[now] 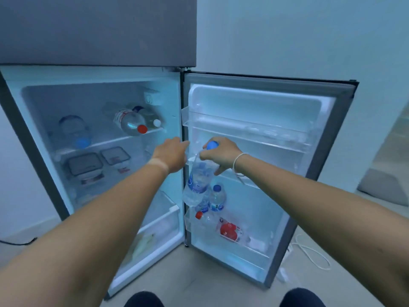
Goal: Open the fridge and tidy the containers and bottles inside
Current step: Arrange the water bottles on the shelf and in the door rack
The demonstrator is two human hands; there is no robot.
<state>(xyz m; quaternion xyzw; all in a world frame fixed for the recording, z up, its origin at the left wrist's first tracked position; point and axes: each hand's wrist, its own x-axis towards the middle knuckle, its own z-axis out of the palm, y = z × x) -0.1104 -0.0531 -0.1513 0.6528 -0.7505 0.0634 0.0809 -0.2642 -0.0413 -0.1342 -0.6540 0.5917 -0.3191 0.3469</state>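
Observation:
The fridge stands with its door [261, 98] swung wide to the right. My right hand [221, 155] grips a clear water bottle [198, 182] near its blue cap, holding it tilted in front of the door's hinge side. My left hand [171, 154] hovers beside it at the fridge's right wall, fingers loosely curled and holding nothing. On the top shelf [110, 141] lie a red-capped bottle [132, 124], a white-capped bottle [155, 120] and a blue-capped bottle [76, 131]. Two lidded containers [85, 166] [115, 155] sit on the shelf below.
The lower door rack [254, 245] holds a blue-capped bottle [217, 198], a red-capped bottle [205, 220] and a red-labelled pack [230, 230]. The upper door rack [254, 131] shows nothing in it. A white cable [314, 253] lies on the floor to the right. A drawer [155, 231] sits at the fridge bottom.

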